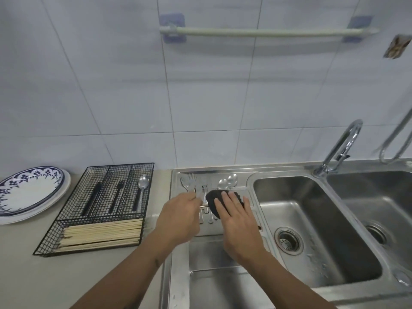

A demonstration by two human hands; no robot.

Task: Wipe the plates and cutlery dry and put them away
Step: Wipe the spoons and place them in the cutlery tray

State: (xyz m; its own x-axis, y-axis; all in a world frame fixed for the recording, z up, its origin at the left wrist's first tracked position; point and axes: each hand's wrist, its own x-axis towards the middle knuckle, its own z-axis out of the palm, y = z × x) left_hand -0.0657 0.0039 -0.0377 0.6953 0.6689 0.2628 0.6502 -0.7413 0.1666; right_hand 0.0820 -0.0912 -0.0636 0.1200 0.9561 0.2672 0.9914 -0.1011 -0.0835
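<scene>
Pinching one piece of cutlery (204,206) by its thin metal handle, the left hand (178,216) holds it level over the ribbed steel drainboard (252,198), while the right hand (237,219) presses a dark, soft cloth (211,200) over it with straight fingers. To dry it well, the cloth should probably wrap the handle and draw along its whole length. More forks (188,182) and spoons (227,182) lie just beyond on the drainboard. To the left, the black wire tray (100,208) holds dried pieces and pale chopsticks (100,234); glossy patterned plates (29,192) are stacked beside it.
</scene>
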